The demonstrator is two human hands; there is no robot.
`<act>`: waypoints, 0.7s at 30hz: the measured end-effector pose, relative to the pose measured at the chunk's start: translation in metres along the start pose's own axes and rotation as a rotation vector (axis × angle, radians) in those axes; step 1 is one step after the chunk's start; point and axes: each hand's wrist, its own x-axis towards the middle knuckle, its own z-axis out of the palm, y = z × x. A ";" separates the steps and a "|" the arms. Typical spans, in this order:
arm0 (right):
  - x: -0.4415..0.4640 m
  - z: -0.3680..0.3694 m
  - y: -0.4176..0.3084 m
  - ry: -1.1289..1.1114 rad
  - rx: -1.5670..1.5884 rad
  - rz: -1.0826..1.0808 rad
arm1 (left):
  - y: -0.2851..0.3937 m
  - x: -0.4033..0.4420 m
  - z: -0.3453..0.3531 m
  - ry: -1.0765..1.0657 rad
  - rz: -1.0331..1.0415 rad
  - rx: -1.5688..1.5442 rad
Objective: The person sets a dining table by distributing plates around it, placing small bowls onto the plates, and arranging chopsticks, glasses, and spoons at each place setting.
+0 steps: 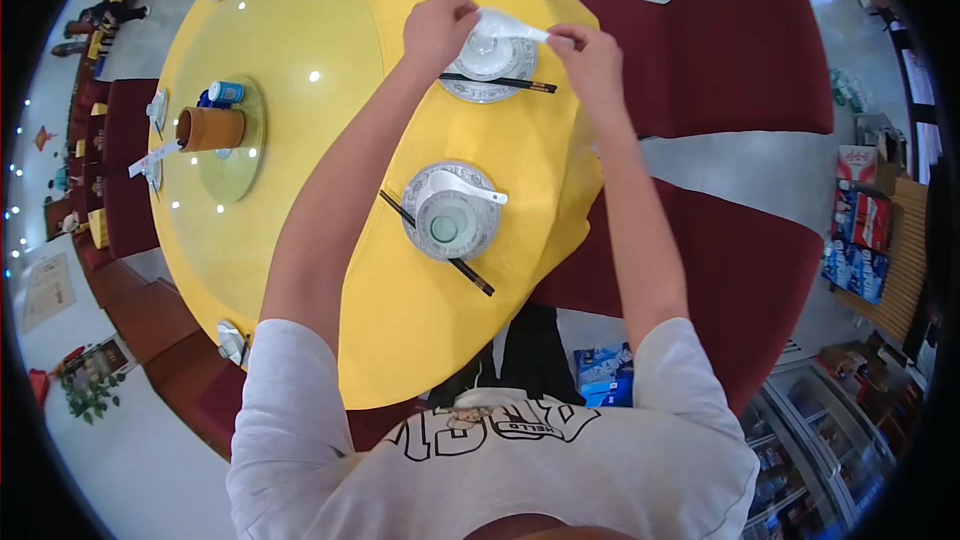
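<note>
A white soup spoon (508, 27) is held level over the far place setting. My right hand (595, 62) pinches the end of its handle. My left hand (438, 32) is closed, its fingertips at the edge of the spoon's bowl end. Below the spoon, a small bowl (487, 62) sits on a patterned plate (470, 90), with dark chopsticks (530, 86) lying across the plate's near side. Closer to me, another patterned plate (484, 240) carries a bowl with a glass cup (446, 227) in it, a second white spoon (465, 186) and chopsticks (472, 278).
A yellow cloth covers the round table (400, 340), with a glass turntable (300, 30) bearing a brown pot (212, 128) and a blue-and-white can (228, 92). Dark red chairs (740, 50) stand at right. Blue packages (605, 372) lie below the table edge.
</note>
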 end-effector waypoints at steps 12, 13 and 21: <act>0.059 0.038 0.090 -0.033 -0.037 0.001 | -0.029 0.084 0.073 -0.126 -0.029 0.209; 0.058 0.041 0.092 -0.037 -0.037 0.000 | -0.031 0.082 0.072 -0.126 -0.032 0.210; 0.047 0.053 0.090 -0.132 -0.083 0.014 | -0.047 0.080 0.070 -0.244 -0.128 0.209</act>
